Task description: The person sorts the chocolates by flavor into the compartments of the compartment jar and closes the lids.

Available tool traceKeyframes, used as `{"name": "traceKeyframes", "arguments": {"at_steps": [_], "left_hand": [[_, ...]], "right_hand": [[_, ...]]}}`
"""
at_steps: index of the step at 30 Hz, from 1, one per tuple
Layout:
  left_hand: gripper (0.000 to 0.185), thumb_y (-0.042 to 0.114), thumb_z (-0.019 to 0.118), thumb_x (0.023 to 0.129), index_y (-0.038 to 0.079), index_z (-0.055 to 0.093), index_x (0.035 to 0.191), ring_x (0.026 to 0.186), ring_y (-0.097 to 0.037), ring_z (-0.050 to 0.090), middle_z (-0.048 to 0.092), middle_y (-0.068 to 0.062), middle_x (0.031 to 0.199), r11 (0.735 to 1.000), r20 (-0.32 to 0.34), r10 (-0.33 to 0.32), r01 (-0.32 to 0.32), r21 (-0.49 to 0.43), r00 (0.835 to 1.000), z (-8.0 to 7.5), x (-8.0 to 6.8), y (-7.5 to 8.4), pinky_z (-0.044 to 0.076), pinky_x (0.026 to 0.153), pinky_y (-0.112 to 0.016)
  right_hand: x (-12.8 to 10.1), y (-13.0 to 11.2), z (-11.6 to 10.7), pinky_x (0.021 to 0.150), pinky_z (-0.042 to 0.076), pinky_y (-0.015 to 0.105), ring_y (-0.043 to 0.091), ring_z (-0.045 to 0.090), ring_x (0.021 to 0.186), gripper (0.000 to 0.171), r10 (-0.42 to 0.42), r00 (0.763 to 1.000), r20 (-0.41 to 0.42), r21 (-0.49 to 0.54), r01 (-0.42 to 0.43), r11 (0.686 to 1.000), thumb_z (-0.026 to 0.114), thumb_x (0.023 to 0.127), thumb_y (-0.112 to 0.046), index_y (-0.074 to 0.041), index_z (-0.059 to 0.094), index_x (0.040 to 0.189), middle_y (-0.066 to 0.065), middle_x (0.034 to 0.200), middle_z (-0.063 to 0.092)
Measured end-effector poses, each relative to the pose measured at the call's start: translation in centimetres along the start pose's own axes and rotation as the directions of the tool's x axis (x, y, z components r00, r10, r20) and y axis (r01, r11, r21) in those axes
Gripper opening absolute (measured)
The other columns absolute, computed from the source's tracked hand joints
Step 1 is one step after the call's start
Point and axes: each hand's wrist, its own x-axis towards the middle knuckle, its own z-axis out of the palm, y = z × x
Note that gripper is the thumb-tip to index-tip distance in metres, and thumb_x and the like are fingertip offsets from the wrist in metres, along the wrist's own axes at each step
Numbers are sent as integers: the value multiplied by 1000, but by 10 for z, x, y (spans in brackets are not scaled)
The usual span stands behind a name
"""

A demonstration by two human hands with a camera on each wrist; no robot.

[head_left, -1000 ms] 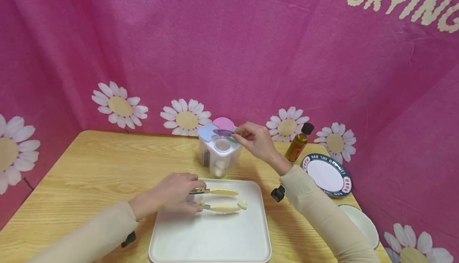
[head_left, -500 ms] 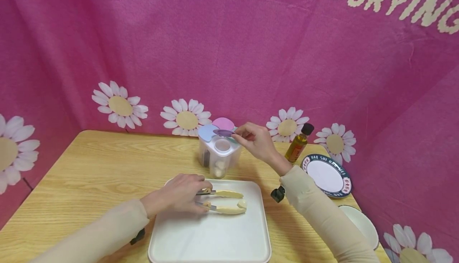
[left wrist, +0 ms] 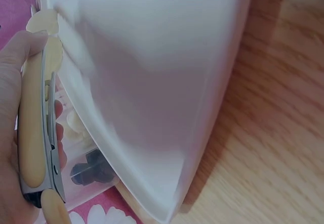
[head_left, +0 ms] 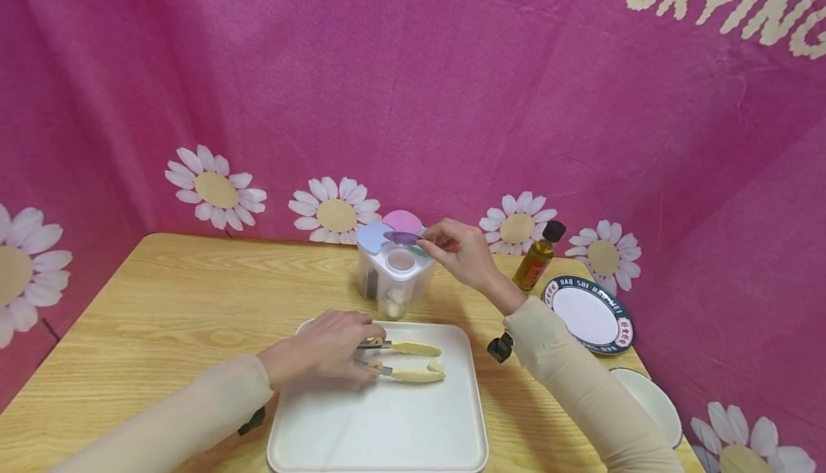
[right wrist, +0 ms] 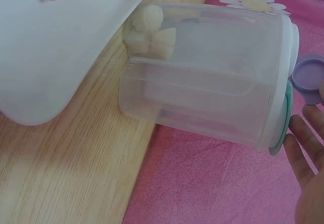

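Head view: left hand (head_left: 323,353) curls around yellow-handled tongs (head_left: 403,360), whose two tips lie over the white tray (head_left: 381,430) with a small pale piece (head_left: 437,365) between them. Left wrist view: thumb and fingers wrap the tongs' handle (left wrist: 31,117) beside the tray's rim. Right hand (head_left: 461,252) pinches a purple lid flap (head_left: 401,238) raised at the top of the clear compartmented container (head_left: 393,272), which stands on the table (head_left: 161,301) just behind the tray. Right wrist view: pale chunks (right wrist: 147,29) lie in one compartment, fingertips (right wrist: 304,148) near the teal rim. Further right stand an oil bottle (head_left: 538,255), a patterned-rim plate (head_left: 589,314) and a white dish (head_left: 652,401).
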Motion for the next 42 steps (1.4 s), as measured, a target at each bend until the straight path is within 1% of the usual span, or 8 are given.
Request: {"name": "traceKeyframes", "arguments": {"at_steps": [6, 11, 15, 19, 25, 29, 35, 42], "left_hand": [[46, 53, 82, 83, 25, 72, 118, 77, -7, 51, 65, 8, 94, 1000, 3, 5, -5, -8, 1000, 0, 2, 1, 41, 67, -29], [43, 53, 81, 84, 26, 72, 116, 75, -6, 49, 63, 9, 92, 1000, -9, 30, -30, 4, 1000, 0, -1, 1, 40, 66, -27], [41, 52, 81, 82, 27, 72, 113, 71, -3, 46, 62, 10, 89, 999, -54, 44, -43, 28, 998, -1, -9, -1, 38, 62, -24], [41, 51, 83, 82, 26, 73, 112, 68, -2, 43, 60, 10, 86, 998, -91, 34, -30, 47, 995, -5, -19, -5, 36, 60, -22], [41, 50, 85, 79, 27, 73, 111, 66, -3, 42, 59, 8, 85, 994, -152, 35, -19, 108, 988, -14, -34, -10, 36, 57, -22], [43, 49, 86, 79, 26, 74, 113, 67, -3, 42, 60, 7, 86, 992, -190, 34, -10, 127, 981, -25, -42, -13, 36, 56, -21], [42, 45, 87, 80, 25, 75, 115, 68, -4, 44, 61, 5, 86, 992, -245, 39, -9, 125, 969, -50, -48, -18, 35, 56, -19], [42, 41, 88, 79, 22, 75, 114, 68, -6, 47, 64, 1, 87, 988, -345, 60, -6, 155, 937, -82, -51, -21, 39, 56, -20]], "right_hand": [[0, -1, 0, 68, 62, 29, 22, 73, 74, 9, 6, 1000, 8, -3, -6, 1000, 82, 91, -8, -3, 76, 95, 12, 85, 76], [1, -2, 0, 68, 62, 30, 23, 73, 74, 10, 10, 1000, 8, -4, -10, 1000, 82, 90, -8, -3, 75, 95, 12, 86, 76], [1, -2, 0, 68, 62, 29, 23, 73, 73, 10, 13, 1000, 6, 0, -13, 1000, 82, 90, -7, -2, 75, 95, 12, 86, 76], [0, -2, 0, 67, 62, 29, 23, 73, 73, 9, 10, 1000, 3, 2, -10, 1000, 82, 90, -7, -2, 75, 95, 12, 85, 76], [0, -2, 1, 67, 62, 29, 23, 73, 72, 9, 8, 1000, 5, 4, -8, 1000, 82, 90, -7, -2, 76, 95, 12, 84, 76], [0, -1, 1, 67, 62, 29, 23, 73, 72, 9, 5, 1000, 3, -2, -5, 1000, 82, 90, -7, -2, 76, 95, 12, 84, 75], [0, -1, 0, 67, 62, 28, 23, 73, 72, 9, 10, 1000, 5, -5, -10, 1000, 82, 90, -7, -2, 76, 95, 12, 84, 76], [-1, 0, 0, 67, 62, 28, 23, 74, 72, 9, 16, 1000, 11, -1, -16, 1000, 82, 90, -7, -2, 76, 95, 13, 85, 76]]}}
